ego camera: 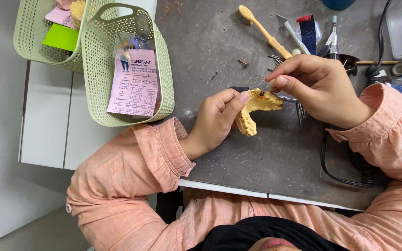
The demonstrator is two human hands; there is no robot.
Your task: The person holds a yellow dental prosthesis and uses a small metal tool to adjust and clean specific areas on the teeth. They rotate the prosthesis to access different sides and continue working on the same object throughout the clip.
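**Both hands working on a yellow dental cast over a grey bench**

The left hand (215,122) is gripping a yellow horseshoe-shaped plaster dental cast (256,109), thumb and forefinger pressed against its near arm and the other fingers curled beneath it. The cast is being held just above the scratched grey worktop (266,158), between the two hands, with its arch opening toward the person's body.

The right hand (319,90) is reaching in from the other side, fingertips bunched together in a pinch directly over a small dark spot ringed with orange on the cast's top surface. Whether anything is being held inside that pinch cannot be told; the fingertips are touching or nearly touching the cast.

Just behind the right fingers, a cluster of thin metal burs and pins (276,58) is lying on the worktop. Further beyond them, a yellow toothbrush (262,30) is lying at a slant, with a slim handpiece-like tool (333,39) beside it. A black cable (336,174) is looping under the right wrist.

Well away from the left fingers, two pale green perforated plastic baskets (161,69) are standing at the bench edge, the nearer one holding a pink paper form (133,83). Both forearms are covered by loose peach-coloured sleeves (131,172).
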